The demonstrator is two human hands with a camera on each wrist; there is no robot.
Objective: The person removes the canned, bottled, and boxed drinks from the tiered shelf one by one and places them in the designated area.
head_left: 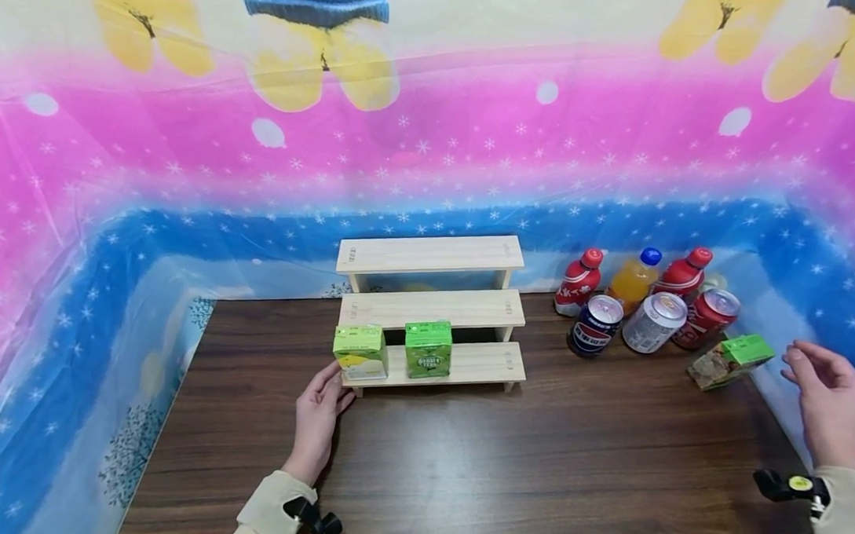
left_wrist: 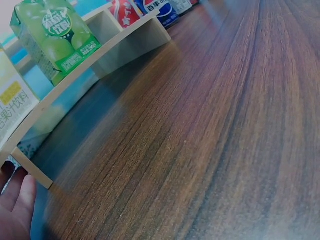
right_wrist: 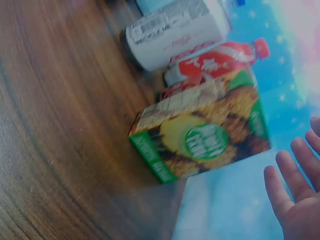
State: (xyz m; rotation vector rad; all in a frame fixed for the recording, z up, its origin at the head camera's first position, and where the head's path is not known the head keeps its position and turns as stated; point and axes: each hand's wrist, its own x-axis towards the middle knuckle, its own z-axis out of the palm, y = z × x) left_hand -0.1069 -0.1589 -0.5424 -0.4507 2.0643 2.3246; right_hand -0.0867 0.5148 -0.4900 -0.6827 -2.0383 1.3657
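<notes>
A three-step wooden display rack (head_left: 432,306) stands against the back of the table. On its bottom step are a yellow-green juice box (head_left: 362,353) at the left end and a green juice box (head_left: 428,350) beside it. My left hand (head_left: 319,416) touches the left end of that step, fingers extended by the rack's leg (left_wrist: 31,167). At the far right, a juice box with a green top (head_left: 731,361) stands on the table, pineapple pictured on its side. My right hand (head_left: 829,399) is just right of it, apart from it, fingers spread and loosely bent.
Behind the right-hand juice box are a dark blue Pepsi can (head_left: 595,326), a silver can (head_left: 655,322) and a red can (head_left: 707,318). Further back stand two red bottles (head_left: 578,282) and an orange drink bottle (head_left: 634,280). A patterned cloth (head_left: 431,165) borders the table.
</notes>
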